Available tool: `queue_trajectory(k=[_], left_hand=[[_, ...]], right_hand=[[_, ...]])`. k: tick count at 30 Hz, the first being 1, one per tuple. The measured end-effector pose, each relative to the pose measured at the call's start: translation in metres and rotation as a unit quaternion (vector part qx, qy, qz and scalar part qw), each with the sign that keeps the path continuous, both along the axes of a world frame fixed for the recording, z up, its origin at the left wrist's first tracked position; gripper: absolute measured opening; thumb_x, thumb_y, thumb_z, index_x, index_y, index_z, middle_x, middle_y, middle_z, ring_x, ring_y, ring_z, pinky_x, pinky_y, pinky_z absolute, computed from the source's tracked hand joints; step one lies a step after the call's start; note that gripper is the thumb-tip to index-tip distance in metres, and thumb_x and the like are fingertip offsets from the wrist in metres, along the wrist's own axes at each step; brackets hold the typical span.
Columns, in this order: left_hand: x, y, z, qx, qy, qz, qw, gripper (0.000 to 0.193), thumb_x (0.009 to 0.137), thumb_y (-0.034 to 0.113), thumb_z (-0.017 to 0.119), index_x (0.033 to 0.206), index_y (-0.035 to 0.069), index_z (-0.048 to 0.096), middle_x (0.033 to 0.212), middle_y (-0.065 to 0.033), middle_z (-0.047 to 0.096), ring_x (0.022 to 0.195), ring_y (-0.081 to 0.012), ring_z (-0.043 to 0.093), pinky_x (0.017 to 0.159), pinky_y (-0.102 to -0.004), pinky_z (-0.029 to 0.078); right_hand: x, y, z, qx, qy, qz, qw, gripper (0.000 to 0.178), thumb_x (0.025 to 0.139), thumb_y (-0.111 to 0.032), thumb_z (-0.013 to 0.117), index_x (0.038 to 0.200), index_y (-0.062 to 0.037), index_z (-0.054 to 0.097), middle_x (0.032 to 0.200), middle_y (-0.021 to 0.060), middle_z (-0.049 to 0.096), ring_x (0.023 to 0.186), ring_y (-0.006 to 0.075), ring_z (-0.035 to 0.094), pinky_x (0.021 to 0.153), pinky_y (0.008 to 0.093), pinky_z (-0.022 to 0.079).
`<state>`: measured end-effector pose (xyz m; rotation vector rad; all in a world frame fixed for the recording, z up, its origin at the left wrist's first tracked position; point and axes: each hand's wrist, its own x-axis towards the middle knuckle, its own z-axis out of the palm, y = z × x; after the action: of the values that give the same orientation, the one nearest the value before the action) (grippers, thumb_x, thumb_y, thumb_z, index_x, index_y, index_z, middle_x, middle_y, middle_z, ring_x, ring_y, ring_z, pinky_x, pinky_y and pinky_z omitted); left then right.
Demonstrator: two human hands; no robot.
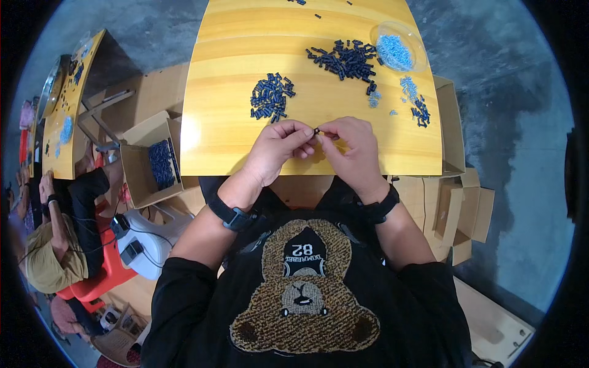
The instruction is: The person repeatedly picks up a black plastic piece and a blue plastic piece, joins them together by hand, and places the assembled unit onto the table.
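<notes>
Both my hands meet over the near part of a yellow wooden table [221, 141]. Pinched between their fingertips is a small black part [316, 131], too small to tell its exact kind. My left hand [279, 144] has thumb and forefinger closed on its left side, and my right hand [353, 147] grips it from the right. Just beyond the left hand lies a pile of small dark rod-shaped pieces [271, 97]. A larger heap of similar black pieces [346, 59] sits farther back.
A clear round dish of small blue pieces [394, 52] stands at the far right, with loose blue bits [408, 88] and black pieces [421, 113] nearby. Cardboard boxes flank the table, the left one [144, 168] holding dark pieces. People sit at another table [64, 147] to the left.
</notes>
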<state>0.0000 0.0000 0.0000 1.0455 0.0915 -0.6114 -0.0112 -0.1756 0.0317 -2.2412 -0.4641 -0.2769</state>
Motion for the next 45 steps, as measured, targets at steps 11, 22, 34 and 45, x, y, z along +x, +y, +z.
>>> queue_trajectory(k=[11,22,34,45], left_hand=[[-0.004,-0.007,0.011,0.016,0.013,0.013,1.000,0.015,0.089,0.015,0.057,0.094,0.001,0.061,0.084,-0.0045,0.063,0.073,-0.0109,0.059,0.065,-0.0230,0.048],[-0.003,-0.013,0.009,0.021,0.005,0.022,1.000,0.016,0.086,0.013,0.061,0.094,-0.002,0.063,0.082,-0.0054,0.064,0.070,-0.0093,0.059,0.065,-0.0204,0.048],[0.000,-0.007,-0.006,0.116,-0.117,-0.005,0.986,0.012,0.086,0.010,0.061,0.091,0.000,0.061,0.080,-0.0053,0.064,0.071,-0.0106,0.060,0.063,-0.0227,0.048],[0.001,-0.001,-0.008,0.104,-0.137,-0.025,0.985,0.011,0.086,0.008,0.060,0.093,-0.001,0.060,0.083,-0.0064,0.064,0.073,-0.0113,0.060,0.065,-0.0235,0.048]], right_hand=[[-0.002,0.003,0.002,-0.046,-0.066,-0.005,0.997,0.020,0.069,-0.014,0.067,0.087,-0.0094,0.059,0.083,0.0050,0.059,0.083,0.0222,0.056,0.078,0.0347,0.034],[-0.003,0.001,-0.004,-0.013,-0.049,-0.003,0.999,0.019,0.069,-0.012,0.066,0.086,-0.0066,0.058,0.081,0.0092,0.058,0.080,0.0280,0.054,0.071,0.0382,0.039],[0.021,-0.069,-0.014,-0.046,-0.036,-0.126,0.990,0.009,0.075,-0.005,0.059,0.083,-0.0002,0.059,0.080,0.0159,0.059,0.079,0.0336,0.056,0.071,0.0387,0.045],[0.039,-0.077,-0.021,-0.088,0.010,-0.159,0.983,0.006,0.076,-0.003,0.056,0.079,0.0013,0.059,0.077,0.0183,0.059,0.075,0.0349,0.057,0.068,0.0394,0.046]])
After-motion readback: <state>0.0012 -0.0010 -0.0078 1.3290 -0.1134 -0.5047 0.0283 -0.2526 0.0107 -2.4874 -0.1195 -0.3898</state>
